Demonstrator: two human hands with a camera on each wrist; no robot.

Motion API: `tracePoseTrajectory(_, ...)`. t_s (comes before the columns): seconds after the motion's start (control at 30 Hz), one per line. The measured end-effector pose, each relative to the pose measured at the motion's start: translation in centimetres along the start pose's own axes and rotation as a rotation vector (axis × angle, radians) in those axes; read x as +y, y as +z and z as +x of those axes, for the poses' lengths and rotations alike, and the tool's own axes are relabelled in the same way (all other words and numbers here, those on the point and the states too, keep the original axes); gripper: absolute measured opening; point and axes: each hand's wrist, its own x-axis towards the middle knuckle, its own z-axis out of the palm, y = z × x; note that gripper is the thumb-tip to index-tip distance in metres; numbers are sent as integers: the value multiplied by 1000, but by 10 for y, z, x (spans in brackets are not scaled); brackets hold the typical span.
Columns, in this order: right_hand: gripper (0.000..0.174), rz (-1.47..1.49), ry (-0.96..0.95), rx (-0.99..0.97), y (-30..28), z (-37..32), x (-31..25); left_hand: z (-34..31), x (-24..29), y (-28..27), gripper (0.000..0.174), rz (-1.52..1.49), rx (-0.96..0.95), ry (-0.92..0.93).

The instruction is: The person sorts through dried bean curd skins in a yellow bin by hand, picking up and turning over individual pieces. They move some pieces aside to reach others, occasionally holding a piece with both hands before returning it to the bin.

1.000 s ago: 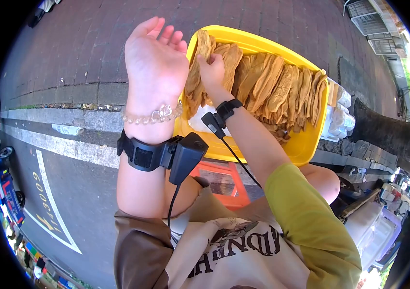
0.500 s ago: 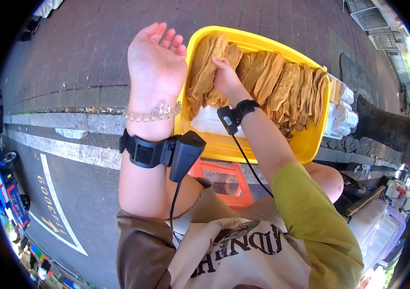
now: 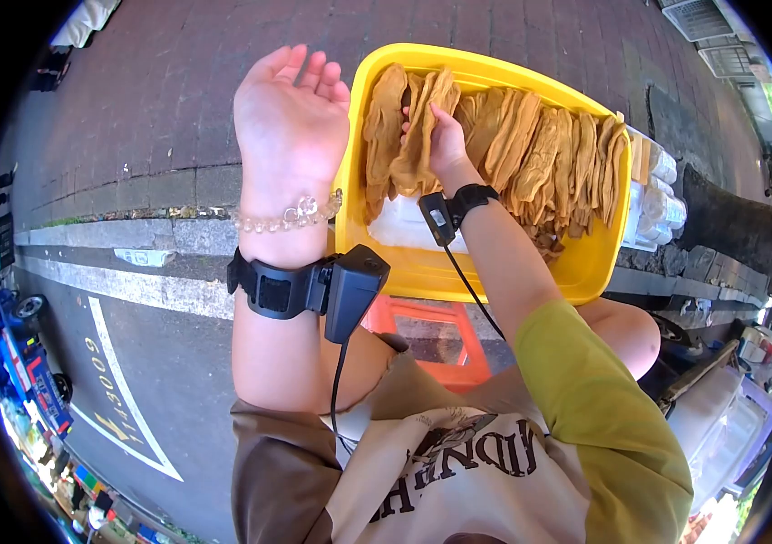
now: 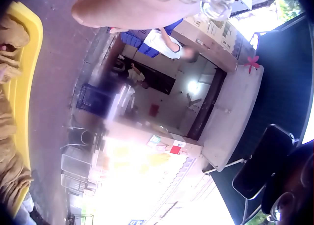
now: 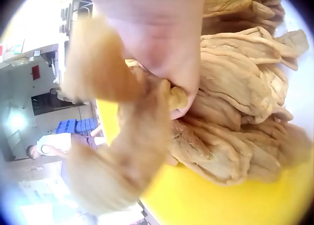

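Wrinkled brown strips [image 3: 544, 159] stand in a row inside a yellow tub [image 3: 585, 281]. My right hand [image 3: 447, 145] pinches one or more strips [image 3: 424, 136] between thumb and fingers, toward the tub's left part; in the right wrist view the held piece [image 5: 142, 132] is blurred and bends beside the hand [image 5: 157, 33]. Another strip [image 3: 386, 100] leans by the left wall. My left hand [image 3: 293, 122] is raised left of the tub, palm up, fingers loosely bent, holding nothing. Something white [image 3: 395, 222] lies on the tub's floor.
An orange stool [image 3: 445, 372] stands below the tub, near my legs. Right of the tub are wrapped clear containers [image 3: 662, 208] and a tree trunk [image 3: 739, 218]. A kerb [image 3: 168, 236] runs at the left. People [image 4: 164, 43] are by a shopfront in the left wrist view.
My right hand has moved right across the tub with the held strips, away from the left wall. The left hand stays raised in nearly the same pose.
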Motion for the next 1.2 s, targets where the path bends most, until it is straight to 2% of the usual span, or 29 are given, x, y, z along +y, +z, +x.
tracePoseTrajectory(0.03,34,0,-1,0,6,-4,-3,0,0,1,25,-5,7,-2)
tracePoseTrajectory(0.1,31,-41,-132,51,13,-10,-6,-1,1,1,26,-11,-3,1)
tracePoseTrajectory(0.23,29,-159,-183,122,13,-2,-4,-3,-1,-1,26,-3,-56,-1)
tracePoseTrajectory(0.27,31,-280,-231,120,7,9,0,-3,-2,-1,26,-4,-54,-1)
tracePoseTrajectory(0.37,33,-682,-462,335,6,23,15,-4,-3,0,26,-8,-55,-14)
tracePoseTrajectory(0.4,33,-682,-462,335,6,23,19,-4,-2,0,26,-15,-51,-15)
tracePoseTrajectory(0.47,30,-731,-658,419,4,25,27,-4,-1,0,26,-22,-44,-14)
tracePoseTrajectory(0.5,30,-732,-654,418,9,21,28,-5,-2,0,25,-21,-57,-8)
tracePoseTrajectory(0.57,28,-775,-459,488,20,15,26,-8,-3,-1,25,-19,-67,-4)
tracePoseTrajectory(0.6,29,-898,-468,521,26,15,26,-10,-3,0,24,-22,-82,-13)
tracePoseTrajectory(0.63,29,-899,-472,522,28,12,23,-11,-4,2,23,-26,-101,-21)
tracePoseTrajectory(0.7,31,-1268,-468,473,29,4,15,-15,-7,5,23,-14,-98,-19)
tracePoseTrajectory(0.73,30,-1203,-510,361,22,7,13,-17,-8,7,22,0,-92,-16)
tracePoseTrajectory(0.83,28,-1353,-433,402,17,9,4,-17,-12,6,22,7,-117,-53)
tracePoseTrajectory(0.87,28,-1346,-439,409,17,9,5,-16,-13,5,22,14,-124,-56)
tracePoseTrajectory(0.93,26,-1125,-597,490,25,4,10,-13,-14,5,22,18,-85,-61)
tracePoseTrajectory(0.97,26,-1121,-599,495,28,1,11,-12,-13,5,22,22,-89,-64)
tracePoseTrajectory(1.07,26,-1246,-630,511,34,-4,11,-13,-12,6,22,22,-65,-64)
tracePoseTrajectory(1.13,29,-1396,-621,646,32,2,10,-15,-11,8,23,22,-46,-34)
tracePoseTrajectory(1.2,31,-1495,-690,682,32,8,8,-12,-11,7,22,20,-54,-41)
